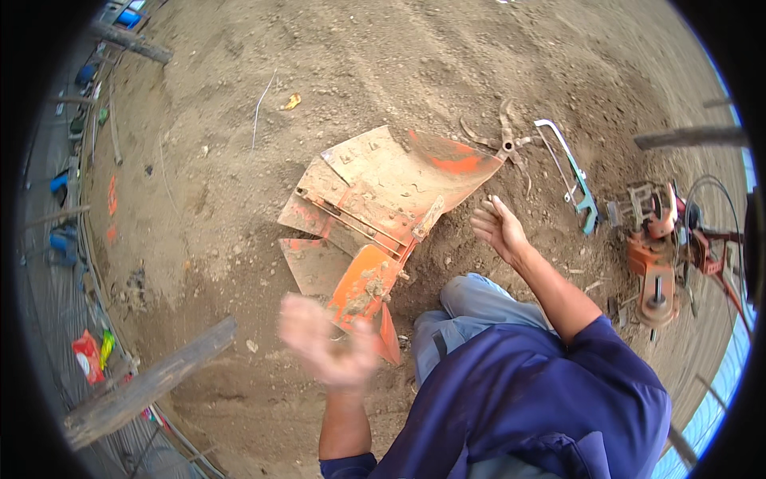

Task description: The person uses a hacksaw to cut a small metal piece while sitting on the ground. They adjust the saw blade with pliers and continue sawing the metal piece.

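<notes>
An orange sheet-metal guard (363,283), caked with dry soil, lies on the ground in front of my knees. It is joined to broad, dirt-covered curved panels (375,172), and thin rods run across them. Over the guard's near left edge is my left hand (329,339), smeared by motion, its thumb apart from the fingers and nothing visible in it. To the right of the panels my right hand (501,229) hovers with loosely bent fingers, holding nothing I can see. A mud-covered strip (428,219) stands at the panels' right edge, apart from that hand.
A bladed metal rotor (508,147) and a hacksaw with a teal handle (573,180) lie beyond my right hand. An orange and red machine (658,255) with cables stands at the right. Wooden posts (152,383) rise at the left, near a red packet (88,356).
</notes>
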Motion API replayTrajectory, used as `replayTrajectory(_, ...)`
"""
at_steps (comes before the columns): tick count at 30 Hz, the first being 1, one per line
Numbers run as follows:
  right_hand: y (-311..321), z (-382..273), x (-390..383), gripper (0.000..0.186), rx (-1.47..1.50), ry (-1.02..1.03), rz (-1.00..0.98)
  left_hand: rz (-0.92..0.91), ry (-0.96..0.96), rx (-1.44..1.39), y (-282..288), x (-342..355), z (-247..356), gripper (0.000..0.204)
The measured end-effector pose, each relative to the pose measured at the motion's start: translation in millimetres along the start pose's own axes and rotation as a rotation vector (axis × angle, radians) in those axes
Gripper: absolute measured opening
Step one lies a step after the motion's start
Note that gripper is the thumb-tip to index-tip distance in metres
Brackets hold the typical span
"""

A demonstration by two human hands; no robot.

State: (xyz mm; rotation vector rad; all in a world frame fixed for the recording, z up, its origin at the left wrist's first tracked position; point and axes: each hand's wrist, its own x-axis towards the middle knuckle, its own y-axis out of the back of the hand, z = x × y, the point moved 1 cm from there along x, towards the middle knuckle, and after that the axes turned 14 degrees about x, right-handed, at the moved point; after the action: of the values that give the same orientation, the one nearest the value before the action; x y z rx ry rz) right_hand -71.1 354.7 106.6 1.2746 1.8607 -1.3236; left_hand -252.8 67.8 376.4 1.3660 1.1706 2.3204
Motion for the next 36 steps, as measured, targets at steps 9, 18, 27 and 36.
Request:
replayTrajectory(9,-74.6,30.6,-1.3,0.051,-0.037,0.049,-0.128,-0.741,0.792,-1.557,-50.5,-57.0,-36.8,0.074)
replayTrajectory(18,-45.6,64.7,-15.1,0.035,0.03,0.052,-0.155,-0.667,0.221,-1.007,4.3,-130.1,26.8,0.065)
replayTrajectory(27,-27.3,99.3,1.8,0.049,0.063,-0.1,-0.546,-0.637,0.504,-0.844,11.7,-174.2,40.2,0.071)
replayTrajectory(36,154.6,111.8,18.1,0.031,-0.424,-0.05,0.047,-0.285,0.499,-0.772,-11.1,-189.6,42.9,0.068)
